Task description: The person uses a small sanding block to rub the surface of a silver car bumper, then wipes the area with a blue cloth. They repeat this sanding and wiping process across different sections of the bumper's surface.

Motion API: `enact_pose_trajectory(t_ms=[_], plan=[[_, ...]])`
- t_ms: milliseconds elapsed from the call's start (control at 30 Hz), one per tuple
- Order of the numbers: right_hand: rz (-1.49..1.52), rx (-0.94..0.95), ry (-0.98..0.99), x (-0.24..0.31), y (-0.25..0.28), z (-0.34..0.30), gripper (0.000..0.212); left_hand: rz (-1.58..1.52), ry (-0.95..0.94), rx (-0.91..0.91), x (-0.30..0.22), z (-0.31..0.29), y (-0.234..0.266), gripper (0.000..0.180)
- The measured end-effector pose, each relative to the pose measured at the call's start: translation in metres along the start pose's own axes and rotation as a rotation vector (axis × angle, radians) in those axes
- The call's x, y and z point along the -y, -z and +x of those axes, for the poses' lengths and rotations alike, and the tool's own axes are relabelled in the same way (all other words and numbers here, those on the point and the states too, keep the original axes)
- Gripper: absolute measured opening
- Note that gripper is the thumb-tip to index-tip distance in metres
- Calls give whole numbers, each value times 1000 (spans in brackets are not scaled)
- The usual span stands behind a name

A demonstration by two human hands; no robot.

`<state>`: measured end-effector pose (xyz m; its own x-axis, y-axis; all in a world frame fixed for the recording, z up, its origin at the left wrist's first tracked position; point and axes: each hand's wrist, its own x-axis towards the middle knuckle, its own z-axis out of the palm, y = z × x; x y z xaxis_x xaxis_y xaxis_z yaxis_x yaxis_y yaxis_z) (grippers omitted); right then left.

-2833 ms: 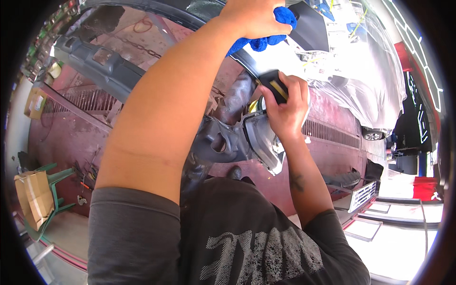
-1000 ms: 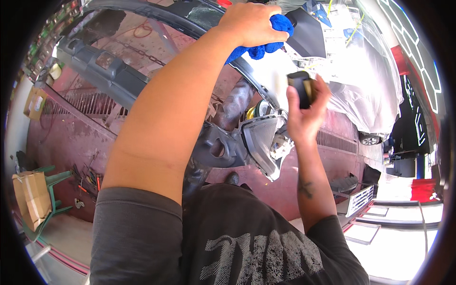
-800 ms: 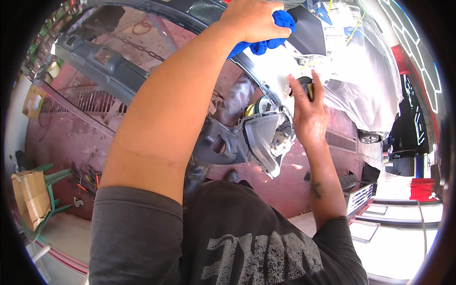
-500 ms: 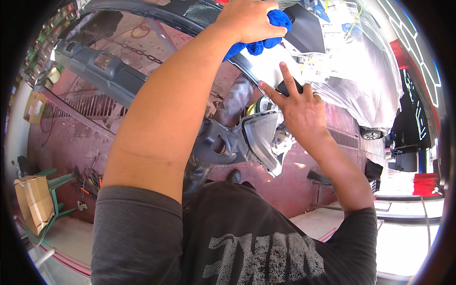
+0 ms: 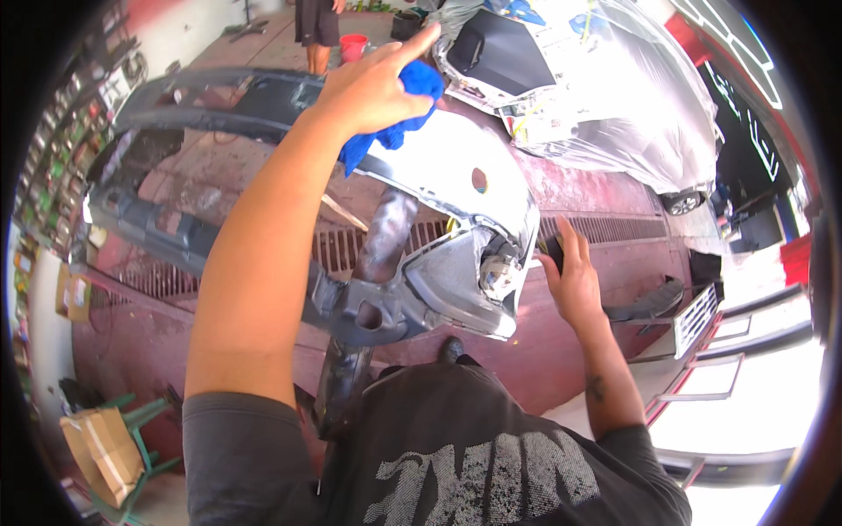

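A car bumper cover (image 5: 438,158), white on its right part and dark grey elsewhere, lies across a stand in front of me. My left hand (image 5: 368,96) presses a bunched blue cloth (image 5: 395,136) on the upper edge of the white part, its index finger stretched forward. Beside the bumper's right end, my right hand (image 5: 574,276) is curled around a small dark block-like thing (image 5: 551,249). The palm and fingers partly hide that thing, so its exact kind is unclear.
A grey post (image 5: 386,232) carries the bumper. A car under plastic sheeting (image 5: 649,123) stands at the far right. At the back are a red bucket (image 5: 353,47) and another person's legs (image 5: 317,44). A cardboard box (image 5: 103,451) rests on a green chair, lower left.
The view has shifted, showing more of the bumper. My left hand and the cloth are farther left. My right hand has moved from over the white surface to beside its right end, its fingers less spread.
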<state>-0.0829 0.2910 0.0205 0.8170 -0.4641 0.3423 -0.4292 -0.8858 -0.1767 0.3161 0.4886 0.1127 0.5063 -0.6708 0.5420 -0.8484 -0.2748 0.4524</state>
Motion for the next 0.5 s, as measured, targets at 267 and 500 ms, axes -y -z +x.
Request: enact_pose_trajectory(t_ms=[267, 500], plan=[[420, -12, -620, -53, -63, -139, 74, 307, -323, 301, -69, 7, -44, 29], [543, -90, -646, -51, -57, -126, 68, 463, -313, 401, -152, 15, -181, 23]])
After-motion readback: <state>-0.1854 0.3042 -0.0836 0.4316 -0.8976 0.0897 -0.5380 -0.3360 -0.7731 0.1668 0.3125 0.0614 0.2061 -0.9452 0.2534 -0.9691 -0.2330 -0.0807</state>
